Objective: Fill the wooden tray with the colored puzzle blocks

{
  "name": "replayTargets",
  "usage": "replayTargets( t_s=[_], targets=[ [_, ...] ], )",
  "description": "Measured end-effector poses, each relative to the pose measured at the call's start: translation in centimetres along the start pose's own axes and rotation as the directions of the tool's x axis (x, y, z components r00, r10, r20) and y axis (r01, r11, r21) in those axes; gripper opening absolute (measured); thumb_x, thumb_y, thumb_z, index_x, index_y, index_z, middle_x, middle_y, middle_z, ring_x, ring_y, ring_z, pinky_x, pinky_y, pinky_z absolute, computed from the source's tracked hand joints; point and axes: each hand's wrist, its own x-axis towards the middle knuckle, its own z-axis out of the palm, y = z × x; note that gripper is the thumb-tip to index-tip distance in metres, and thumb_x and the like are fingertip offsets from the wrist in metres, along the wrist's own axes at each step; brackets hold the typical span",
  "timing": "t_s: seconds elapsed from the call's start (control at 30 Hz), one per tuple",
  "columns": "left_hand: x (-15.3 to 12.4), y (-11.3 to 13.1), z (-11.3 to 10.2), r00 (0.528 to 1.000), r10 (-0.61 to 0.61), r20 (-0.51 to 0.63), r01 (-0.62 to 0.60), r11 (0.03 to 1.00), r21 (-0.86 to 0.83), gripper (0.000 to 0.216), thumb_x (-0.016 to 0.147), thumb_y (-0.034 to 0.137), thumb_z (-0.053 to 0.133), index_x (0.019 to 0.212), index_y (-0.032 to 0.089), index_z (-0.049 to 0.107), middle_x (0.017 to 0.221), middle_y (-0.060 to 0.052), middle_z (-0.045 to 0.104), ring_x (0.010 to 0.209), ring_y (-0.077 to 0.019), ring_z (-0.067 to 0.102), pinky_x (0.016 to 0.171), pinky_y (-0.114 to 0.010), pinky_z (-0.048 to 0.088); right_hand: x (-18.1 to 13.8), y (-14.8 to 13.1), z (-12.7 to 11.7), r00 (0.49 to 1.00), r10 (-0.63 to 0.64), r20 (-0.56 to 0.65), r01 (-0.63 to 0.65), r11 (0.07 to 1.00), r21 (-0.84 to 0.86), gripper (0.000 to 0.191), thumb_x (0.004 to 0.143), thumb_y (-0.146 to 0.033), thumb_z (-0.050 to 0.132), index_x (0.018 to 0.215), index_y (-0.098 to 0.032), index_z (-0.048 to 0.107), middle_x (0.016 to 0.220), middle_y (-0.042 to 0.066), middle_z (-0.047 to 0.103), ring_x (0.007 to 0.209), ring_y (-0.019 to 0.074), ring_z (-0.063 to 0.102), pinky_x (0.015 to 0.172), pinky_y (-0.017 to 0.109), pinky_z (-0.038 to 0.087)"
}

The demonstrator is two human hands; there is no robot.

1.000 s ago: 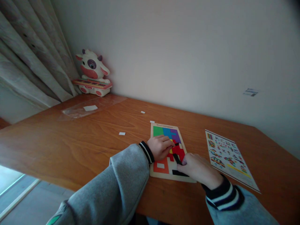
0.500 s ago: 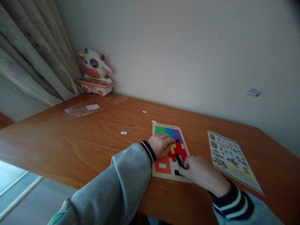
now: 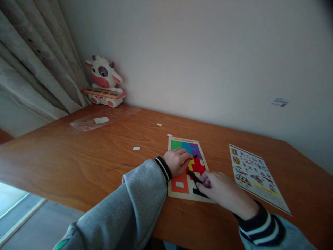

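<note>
One puzzle board (image 3: 185, 187), one sheet (image 3: 256, 175), two hands.
Your right hand (image 3: 225, 194) pinches a black piece (image 3: 194, 176); your left hand (image 3: 178, 161) rests curled on the board, holding nothing.

Dim, cool daylight enters from nine o'clock, laying a soft sheen on the desk (image 3: 85, 152); corners darken at one o'clock, edges bow outward, and detail stays slightly soft throughout.
</note>
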Motion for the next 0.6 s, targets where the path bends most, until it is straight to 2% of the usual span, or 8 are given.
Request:
replayTargets(
  t_s=[0.1,0.2,0.4,0.5,0.6],
  targets=[
    [0.0,0.0,0.0,1.000,-0.003,0.004,0.003,1.000,-0.001,0.020,0.092,0.020,0.046,0.102,0.019,0.063,0.093,-0.006,0.066,0.084,-0.0180,0.062,0.077,-0.030,0.052,-0.1,-0.6,-0.1,1.000,0.014,-0.016,-0.014,1.000,-0.025,0.023,0.083,-0.042,0.060,0.075,-0.020,0.064,0.066,0.002,0.069,0.061,0.0178,0.064,0.051,0.025,0.033],
    [0.0,0.0,-0.1,1.000,-0.008,0.003,0.008,1.000,-0.007,0.020,0.092,0.021,0.046,0.102,0.019,0.063,0.093,-0.005,0.066,0.085,-0.0182,0.062,0.077,-0.030,0.052,0.1,-0.9,-0.2,1.000,0.018,-0.005,-0.018,0.999,-0.050,0.021,0.084,-0.038,0.060,0.074,-0.020,0.065,0.070,0.003,0.070,0.063,0.0177,0.065,0.052,0.025,0.033],
    [0.0,0.1,-0.2,0.999,-0.026,-0.019,0.026,0.999,-0.028,0.020,0.092,0.020,0.046,0.104,0.019,0.063,0.094,-0.005,0.067,0.085,-0.0181,0.063,0.077,-0.030,0.053,0.8,-0.9,-0.1,1.000,0.025,0.015,-0.023,0.991,-0.133,0.021,0.081,-0.031,0.059,0.063,-0.021,0.062,0.060,0.002,0.066,0.056,0.0172,0.061,0.049,0.026,0.025],
    [0.1,0.1,-0.3,0.999,-0.030,-0.040,0.029,0.999,-0.031,0.020,0.092,0.021,0.045,0.103,0.019,0.062,0.093,-0.005,0.067,0.083,-0.0182,0.063,0.077,-0.030,0.053,0.9,0.5,-0.3,1.000,0.003,0.020,-0.002,0.999,-0.046,0.022,0.084,-0.029,0.054,0.065,-0.020,0.062,0.062,0.002,0.068,0.057,0.0170,0.062,0.050,0.026,0.029],
    [0.1,0.0,-0.2,0.997,-0.061,-0.045,0.059,0.997,-0.043,0.021,0.093,0.022,0.045,0.107,0.018,0.060,0.092,-0.006,0.066,0.081,-0.0177,0.062,0.077,-0.030,0.053,1.8,3.9,-1.0,0.998,-0.044,0.050,0.037,0.990,0.135,0.028,0.089,-0.034,0.047,0.074,-0.020,0.066,0.070,0.004,0.071,0.064,0.0178,0.065,0.055,0.025,0.037]
  ],
)
